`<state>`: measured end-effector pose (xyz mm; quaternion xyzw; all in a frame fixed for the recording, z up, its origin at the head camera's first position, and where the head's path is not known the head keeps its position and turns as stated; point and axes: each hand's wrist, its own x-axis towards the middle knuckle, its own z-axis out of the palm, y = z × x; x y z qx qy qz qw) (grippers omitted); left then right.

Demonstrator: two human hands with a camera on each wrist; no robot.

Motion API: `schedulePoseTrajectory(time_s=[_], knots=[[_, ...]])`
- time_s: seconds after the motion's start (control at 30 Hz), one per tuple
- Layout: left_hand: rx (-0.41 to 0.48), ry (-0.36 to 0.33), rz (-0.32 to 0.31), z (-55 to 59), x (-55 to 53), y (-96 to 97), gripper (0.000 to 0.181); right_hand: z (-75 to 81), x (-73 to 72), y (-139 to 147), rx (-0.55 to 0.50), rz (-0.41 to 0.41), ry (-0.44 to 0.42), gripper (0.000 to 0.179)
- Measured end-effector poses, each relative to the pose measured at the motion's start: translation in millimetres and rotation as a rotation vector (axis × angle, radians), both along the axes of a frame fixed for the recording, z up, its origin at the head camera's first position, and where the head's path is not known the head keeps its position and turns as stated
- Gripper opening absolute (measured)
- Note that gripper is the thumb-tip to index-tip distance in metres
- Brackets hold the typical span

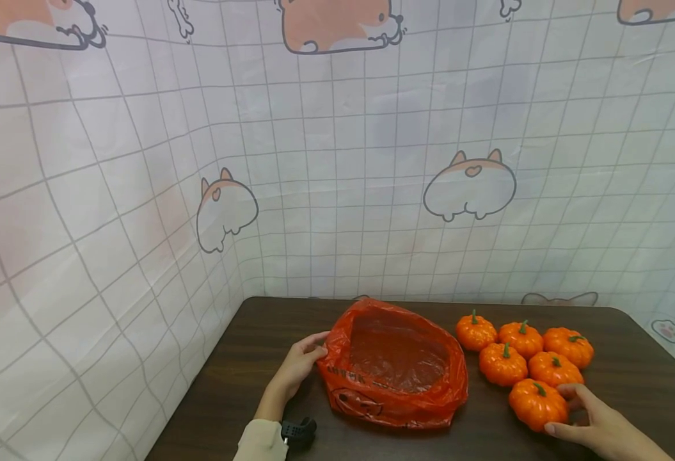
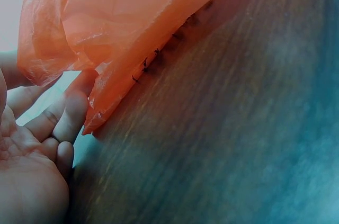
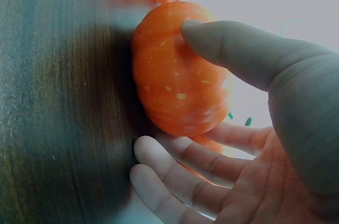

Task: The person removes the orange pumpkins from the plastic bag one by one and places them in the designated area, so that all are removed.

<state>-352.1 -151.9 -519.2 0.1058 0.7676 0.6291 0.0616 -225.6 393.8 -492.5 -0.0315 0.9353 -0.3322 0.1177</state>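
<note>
A red plastic bag (image 1: pixel 406 413) with dark print stands on the dark wooden table, its wide mouth spread open. My left hand (image 1: pixel 295 366) holds the bag's left edge; in the left wrist view, bent fingers (image 2: pixel 74 113) meet the thin film. To the right of the bag, my right hand (image 1: pixel 599 424) grips the nearest small orange pumpkin (image 1: pixel 535 404), which has a green stem. The right wrist view has the thumb on one side of this pumpkin (image 3: pixel 177 75) and fingers on the other. It appears right at the table surface.
Several more orange pumpkins (image 1: pixel 503 364) sit grouped behind the gripped one, near the table's (image 1: pixel 291 314) far right. A white grid-patterned cloth (image 1: pixel 337 192) with cartoon dogs hangs behind and to the left. A black band (image 1: pixel 299 431) is on the left wrist.
</note>
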Motion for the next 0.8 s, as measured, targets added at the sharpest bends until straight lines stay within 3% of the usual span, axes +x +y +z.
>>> schedulePoseTrajectory(time_s=[0.23, 0.53, 0.7, 0.8], knots=[[0.002, 0.002, 0.005, -0.6, -2.1, 0.1, 0.043, 7.9, -0.4, 2, 0.010, 0.018, -0.017, 0.072], [0.009, -0.013, 0.025, 2.1, -2.7, -5.4, 0.045, 33.0, -3.4, 9, 0.025, 0.134, 0.107, 0.046], [-0.019, 0.000, 0.104, 15.5, 1.5, -10.1, 0.047, 47.2, -6.4, 3, 0.018, 0.199, 0.216, 0.045], [-0.099, 0.070, 0.172, 32.0, 5.2, -11.3, 0.043, 53.0, -7.4, -5, -0.004, 0.228, 0.330, 0.040]])
